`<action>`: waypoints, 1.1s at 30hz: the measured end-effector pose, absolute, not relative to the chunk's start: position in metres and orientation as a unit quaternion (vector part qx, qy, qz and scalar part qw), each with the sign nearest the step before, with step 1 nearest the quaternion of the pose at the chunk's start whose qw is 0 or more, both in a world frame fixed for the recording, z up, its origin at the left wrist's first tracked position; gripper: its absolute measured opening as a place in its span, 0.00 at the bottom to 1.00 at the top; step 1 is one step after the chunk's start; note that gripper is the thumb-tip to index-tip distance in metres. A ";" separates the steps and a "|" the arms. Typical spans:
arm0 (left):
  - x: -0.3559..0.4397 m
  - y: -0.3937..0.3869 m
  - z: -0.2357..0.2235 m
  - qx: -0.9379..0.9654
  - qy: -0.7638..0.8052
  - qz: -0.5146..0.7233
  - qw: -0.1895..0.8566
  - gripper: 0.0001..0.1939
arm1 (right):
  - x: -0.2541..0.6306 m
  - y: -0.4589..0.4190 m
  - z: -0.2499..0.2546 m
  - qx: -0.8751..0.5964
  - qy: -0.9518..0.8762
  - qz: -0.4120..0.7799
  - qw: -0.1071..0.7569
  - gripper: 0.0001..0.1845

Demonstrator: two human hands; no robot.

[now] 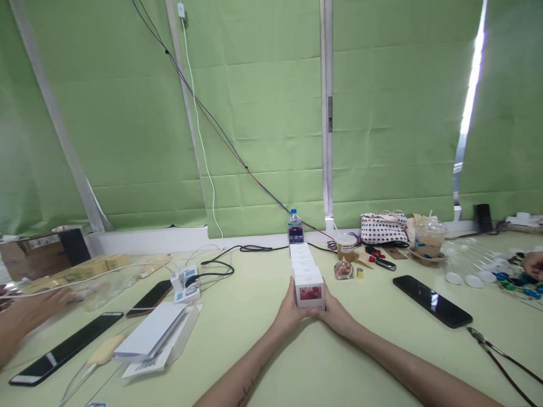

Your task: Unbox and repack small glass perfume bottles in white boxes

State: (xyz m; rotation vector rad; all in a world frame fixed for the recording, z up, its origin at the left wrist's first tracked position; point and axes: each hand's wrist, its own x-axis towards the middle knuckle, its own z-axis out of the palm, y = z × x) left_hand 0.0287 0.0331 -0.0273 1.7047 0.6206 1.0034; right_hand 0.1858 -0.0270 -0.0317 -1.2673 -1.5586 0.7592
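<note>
A row of several small white boxes (309,277) stretches away from me along the middle of the table. The nearest box carries a dark pink picture on its front face. My left hand (290,307) is pressed to the left side of the near box, and my right hand (334,310) to its right side. Both thumbs come together at the lower front of that box. Most of my fingers are hidden along the sides of the row. Just beyond the far end stands a water bottle (296,227) with a blue cap.
Right of the boxes are a round glass bottle (343,269), a lidded cup (347,247), a black phone (432,301) and pliers (479,337). To the left lie a power strip (186,284), folded white papers (151,332) and a tablet (65,349). Other people's hands (38,311) show at both edges.
</note>
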 end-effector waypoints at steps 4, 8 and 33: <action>0.030 0.035 -0.030 0.694 0.233 0.418 0.538 0.36 | 0.177 -0.021 -0.033 -0.506 -0.643 0.305 0.487 0.37; 0.029 0.036 -0.030 0.682 0.238 0.416 0.552 0.34 | 0.176 -0.020 -0.034 -0.497 -0.646 0.293 0.500 0.31; 0.016 0.048 -0.024 0.750 0.261 0.360 0.490 0.39 | 0.181 -0.006 -0.040 -0.518 -0.648 0.292 0.475 0.40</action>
